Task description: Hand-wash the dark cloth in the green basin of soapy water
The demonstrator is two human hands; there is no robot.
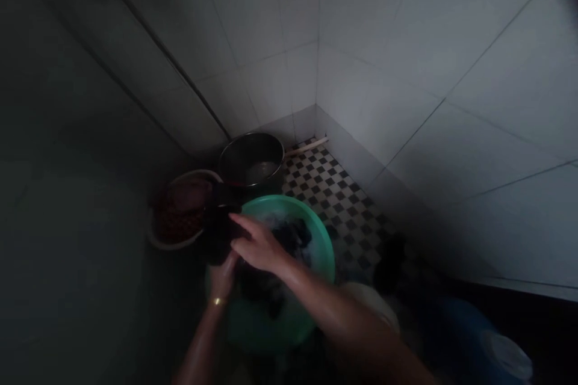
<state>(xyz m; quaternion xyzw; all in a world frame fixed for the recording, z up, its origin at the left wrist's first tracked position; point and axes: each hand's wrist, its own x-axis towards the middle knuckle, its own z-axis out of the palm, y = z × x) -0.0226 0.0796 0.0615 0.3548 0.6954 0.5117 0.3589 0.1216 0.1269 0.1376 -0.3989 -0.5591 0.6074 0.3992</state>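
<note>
A green plastic basin point(323, 246) stands on the floor below me, holding soapy water and dark wet cloth point(295, 234). My right hand point(257, 245) reaches across the basin's left rim and presses on a dark garment point(220, 225) that hangs over that rim. Under it, my left hand point(223, 277), with a gold bracelet on the wrist, grips the same garment from below. The dim light hides the fingers' detail.
A steel pot point(250, 162) with water stands behind the basin. A pale basin point(180, 207) with reddish cloth sits to the left. White tiled walls meet at a corner over a checkered floor point(336, 192). A blue container point(469, 337) sits at lower right.
</note>
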